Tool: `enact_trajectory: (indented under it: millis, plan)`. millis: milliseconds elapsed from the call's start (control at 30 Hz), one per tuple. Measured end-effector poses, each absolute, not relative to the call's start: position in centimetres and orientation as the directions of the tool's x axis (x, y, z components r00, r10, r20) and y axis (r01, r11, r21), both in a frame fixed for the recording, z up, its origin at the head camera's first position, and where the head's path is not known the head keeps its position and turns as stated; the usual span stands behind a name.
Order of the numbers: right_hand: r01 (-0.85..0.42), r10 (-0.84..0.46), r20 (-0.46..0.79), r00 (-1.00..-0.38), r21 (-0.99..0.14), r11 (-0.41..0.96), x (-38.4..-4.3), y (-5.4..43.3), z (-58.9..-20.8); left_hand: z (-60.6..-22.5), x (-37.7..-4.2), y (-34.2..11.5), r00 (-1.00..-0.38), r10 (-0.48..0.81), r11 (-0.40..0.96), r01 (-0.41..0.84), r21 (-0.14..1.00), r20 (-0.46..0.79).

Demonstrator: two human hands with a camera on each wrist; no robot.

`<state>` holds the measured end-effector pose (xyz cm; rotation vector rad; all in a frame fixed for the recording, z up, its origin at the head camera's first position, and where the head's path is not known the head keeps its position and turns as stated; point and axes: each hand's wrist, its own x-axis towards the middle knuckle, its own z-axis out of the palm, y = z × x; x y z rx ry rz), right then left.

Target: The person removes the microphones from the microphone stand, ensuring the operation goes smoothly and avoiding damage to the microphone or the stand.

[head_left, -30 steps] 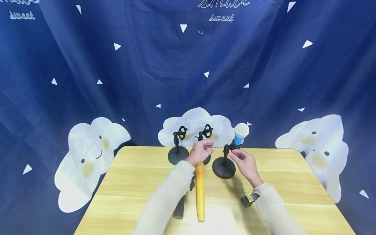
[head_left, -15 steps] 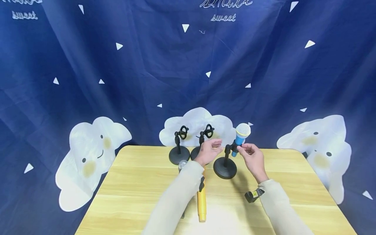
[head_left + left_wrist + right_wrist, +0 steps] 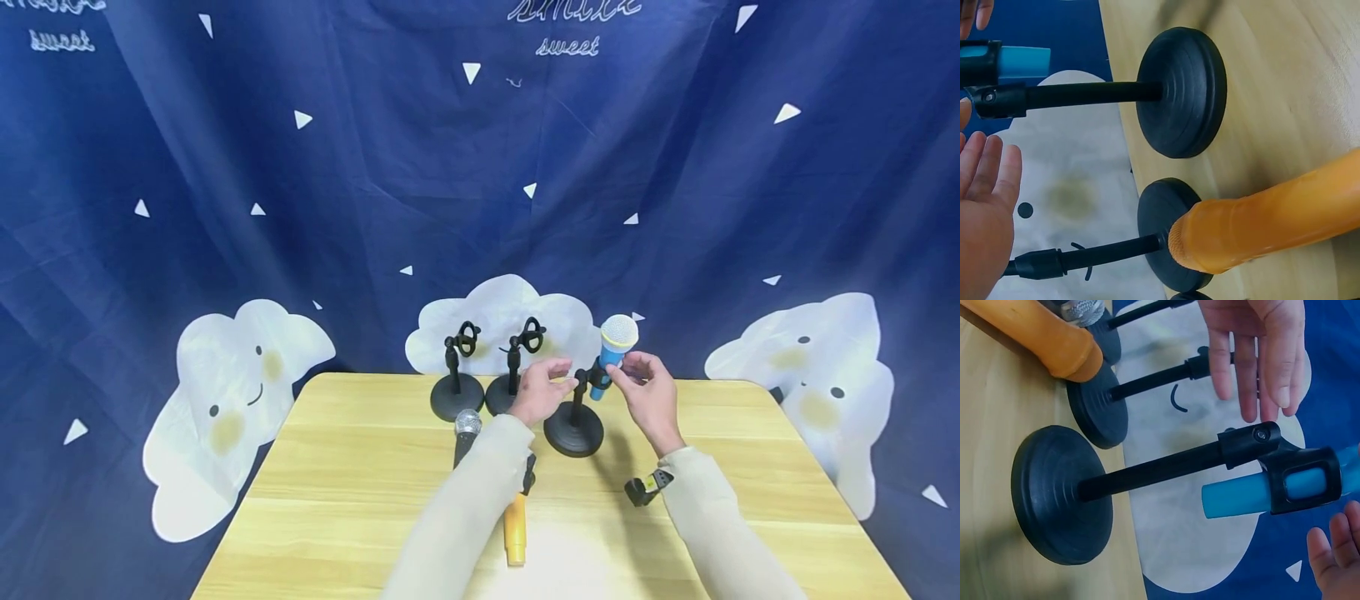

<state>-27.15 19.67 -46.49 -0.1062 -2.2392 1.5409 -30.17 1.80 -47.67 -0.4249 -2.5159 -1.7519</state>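
A blue microphone [image 3: 611,357] with a white head sits tilted in the clip [image 3: 1277,472] of the front-right black stand [image 3: 574,432]. My right hand [image 3: 652,404] pinches its blue body between thumb and forefinger, just above the clip. In the right wrist view the other fingers [image 3: 1342,534] of this hand spread below the microphone. My left hand [image 3: 542,392] is held with straightish fingers close to the stand's joint [image 3: 1250,442], on the opposite side, holding nothing.
Two more black stands [image 3: 457,400] [image 3: 501,395] with bare clips stand at the table's back edge. An orange microphone [image 3: 515,533] and a black one with a silver head [image 3: 467,427] lie on the wooden table [image 3: 337,483], partly under my left forearm. Behind hangs a blue curtain [image 3: 375,167].
My right hand has moved up from the stand's joint past the clip to the microphone's body. My left hand has shifted right, towards the stand. The microphone's lower end now shows below the clip.
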Motion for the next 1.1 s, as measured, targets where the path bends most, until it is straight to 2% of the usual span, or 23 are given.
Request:
enact_trajectory:
  millis: [333, 767, 1100]
  plan:
    - [-0.170, 0.282, 0.306, -0.909, -0.892, 0.419, -28.0, 19.8, -46.4, -47.8, -30.0, 3.1, -0.969, 0.179, 0.295, 0.220, 0.930, 0.172]
    - [-0.136, 0.270, 0.276, -0.922, -0.887, 0.442, -28.5, 19.6, -46.7, -48.3, -30.0, 4.0, -0.975, 0.074, 0.430, 0.221, 0.875, 0.210]
    - [-0.144, 0.274, 0.284, -0.919, -0.888, 0.436, -28.7, 19.4, -46.7, -48.3, -30.0, 4.6, -0.980, -0.021, 0.387, 0.175, 0.905, 0.198]
